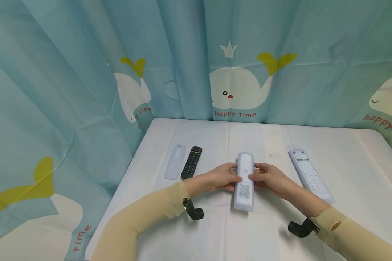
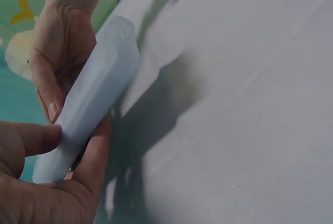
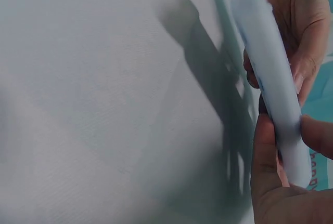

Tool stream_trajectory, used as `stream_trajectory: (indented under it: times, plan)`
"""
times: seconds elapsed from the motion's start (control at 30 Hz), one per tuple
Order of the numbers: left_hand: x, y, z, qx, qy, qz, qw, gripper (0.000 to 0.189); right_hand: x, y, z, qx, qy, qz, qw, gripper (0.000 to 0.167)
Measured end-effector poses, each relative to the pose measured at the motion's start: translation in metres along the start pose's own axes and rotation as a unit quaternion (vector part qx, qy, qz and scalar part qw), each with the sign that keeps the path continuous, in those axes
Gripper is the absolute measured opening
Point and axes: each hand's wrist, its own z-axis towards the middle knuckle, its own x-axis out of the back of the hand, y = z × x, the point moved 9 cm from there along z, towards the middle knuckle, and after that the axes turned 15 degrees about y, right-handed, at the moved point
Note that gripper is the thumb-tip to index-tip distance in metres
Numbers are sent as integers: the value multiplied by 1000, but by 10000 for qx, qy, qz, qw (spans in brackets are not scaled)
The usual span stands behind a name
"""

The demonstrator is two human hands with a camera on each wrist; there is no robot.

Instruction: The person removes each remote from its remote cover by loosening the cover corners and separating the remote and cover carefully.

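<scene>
Both hands hold a white remote control (image 1: 244, 197) over the middle of the table, its back with a printed label turned up to the head camera. My left hand (image 1: 223, 177) grips its left edge, thumb on the back and fingers beneath. From the other side my right hand (image 1: 271, 178) pinches the right edge the same way. In the left wrist view the remote control (image 2: 101, 73) is tilted, clear of the table, its shadow falling beside it. The right wrist view shows a long pale side of the remote control (image 3: 270, 63); its button face is mostly hidden.
To the left on the white table (image 1: 202, 232) lie a black remote control (image 1: 191, 162) and a flat translucent cover (image 1: 175, 163). Another white remote control (image 1: 308, 172) lies button side up at the right. A blue curtain (image 1: 183, 54) with whale prints hangs behind and left.
</scene>
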Motion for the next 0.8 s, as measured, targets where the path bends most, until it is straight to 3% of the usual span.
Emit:
stream_trajectory:
  times: [0.17, 0.37, 0.8]
  plan:
    - [6, 7, 4, -298, 363, 379, 9982, 71, 3, -6, 4, 98, 200, -23, 9997, 81]
    - [10, 18, 6, -568, 559, 434, 9959, 71, 7, -15, 6, 336, 426, -161, 9984, 83]
    - [17, 41, 9, -1158, 831, 403, 9890, 61, 11, -41, 8, 1337, 869, -668, 9849, 79]
